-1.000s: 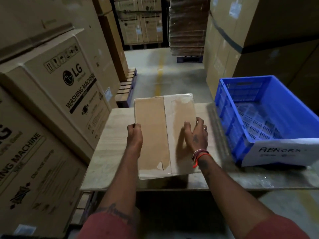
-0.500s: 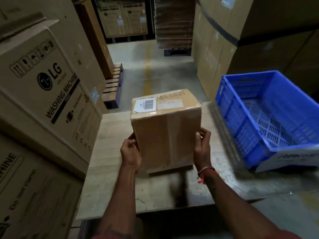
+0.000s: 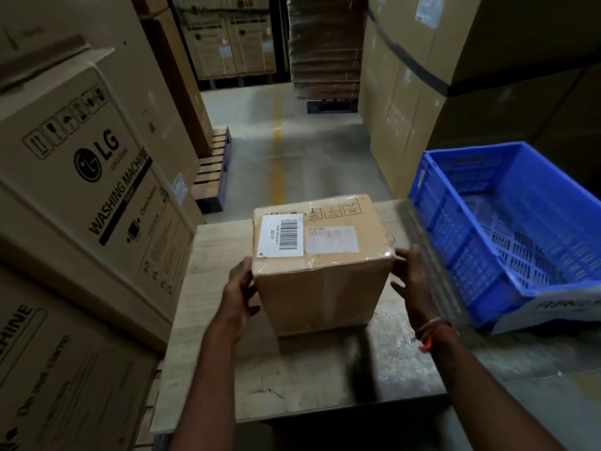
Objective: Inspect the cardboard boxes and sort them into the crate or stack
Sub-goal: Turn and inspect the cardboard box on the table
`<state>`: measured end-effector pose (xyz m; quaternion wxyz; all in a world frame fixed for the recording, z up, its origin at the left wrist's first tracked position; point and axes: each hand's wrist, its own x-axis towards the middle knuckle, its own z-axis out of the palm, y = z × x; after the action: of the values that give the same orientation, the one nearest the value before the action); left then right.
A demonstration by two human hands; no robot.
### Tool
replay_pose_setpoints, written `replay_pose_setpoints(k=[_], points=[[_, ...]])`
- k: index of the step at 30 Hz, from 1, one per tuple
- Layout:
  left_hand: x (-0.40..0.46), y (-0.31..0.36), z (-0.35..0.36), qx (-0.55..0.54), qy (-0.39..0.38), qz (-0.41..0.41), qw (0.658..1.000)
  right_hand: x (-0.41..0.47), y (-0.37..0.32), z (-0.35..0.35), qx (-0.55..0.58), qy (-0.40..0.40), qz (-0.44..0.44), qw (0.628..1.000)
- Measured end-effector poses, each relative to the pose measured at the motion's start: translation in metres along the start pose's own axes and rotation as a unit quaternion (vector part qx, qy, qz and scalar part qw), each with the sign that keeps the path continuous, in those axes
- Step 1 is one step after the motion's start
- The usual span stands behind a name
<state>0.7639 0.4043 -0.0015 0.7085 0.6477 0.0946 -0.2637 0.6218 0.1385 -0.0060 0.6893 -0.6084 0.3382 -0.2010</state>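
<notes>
Tall washing-machine cartons (image 3: 97, 177) wall the left; the empty blue crate (image 3: 455, 222) sits right on the counter (image 3: 309, 379). The cardboard box (image 3: 322, 271) stands mid-counter, labels up, clasped between the left hand (image 3: 239, 291) and right hand (image 3: 411, 281), fingers pressed to its sides. Best turn it slowly, checking each face, seams and corners.
</notes>
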Motion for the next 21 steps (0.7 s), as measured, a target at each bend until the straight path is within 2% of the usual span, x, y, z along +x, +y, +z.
replay_pose_setpoints(k=[5,8,12,21], points=[[-0.001,0.040,-0.003,0.081,-0.038,-0.021,0.996,0.025,-0.063,0.010,-0.067,-0.092,0.016,0.993],[-0.015,0.052,0.017,0.164,-0.052,-0.010,0.985,0.035,-0.073,0.022,-0.115,-0.147,0.020,0.982],[-0.023,0.047,0.029,0.179,-0.012,0.055,0.982,0.046,-0.052,0.025,-0.142,-0.131,-0.014,0.981],[-0.023,0.039,0.025,0.160,-0.049,0.110,0.980,0.031,-0.041,0.021,-0.104,-0.103,-0.101,0.984]])
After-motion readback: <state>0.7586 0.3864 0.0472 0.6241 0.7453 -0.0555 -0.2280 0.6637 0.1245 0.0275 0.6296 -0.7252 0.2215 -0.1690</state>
